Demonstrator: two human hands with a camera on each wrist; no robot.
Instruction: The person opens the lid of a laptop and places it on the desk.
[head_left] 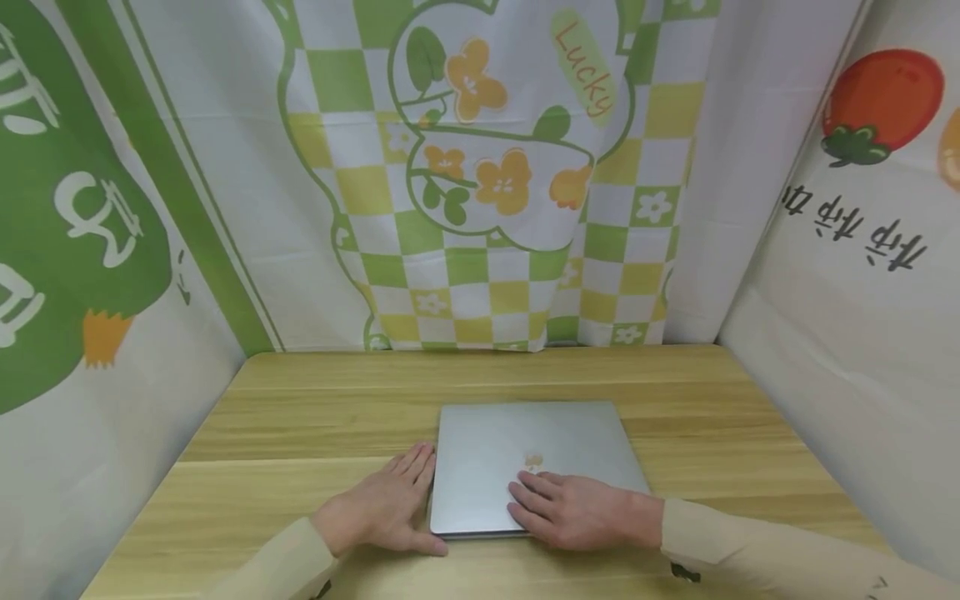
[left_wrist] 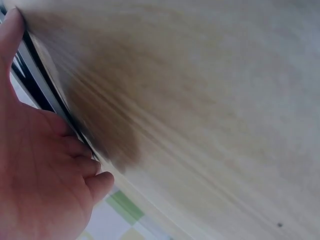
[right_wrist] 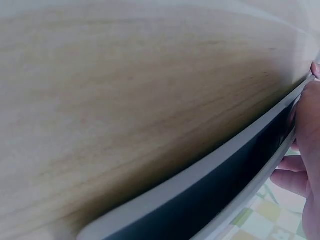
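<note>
A silver laptop [head_left: 480, 467] lies on the wooden table with its lid lowered. In the right wrist view, a dark gap shows between the lid and the laptop's base [right_wrist: 200, 165]. My right hand [head_left: 566, 510] rests palm down on the lid near its front edge, fingers pointing left below the orange logo [head_left: 533, 459]. At the laptop's left side, my left hand [head_left: 386, 504] lies with its fingers extended along the edge and its thumb at the front left corner. The left wrist view shows that hand [left_wrist: 45, 175] against the laptop's side.
The wooden table [head_left: 322, 408] extends around the laptop on all sides. Behind it hangs a green and yellow checked curtain [head_left: 465, 275]. Printed cloth walls [head_left: 847, 333] stand close at the left and right.
</note>
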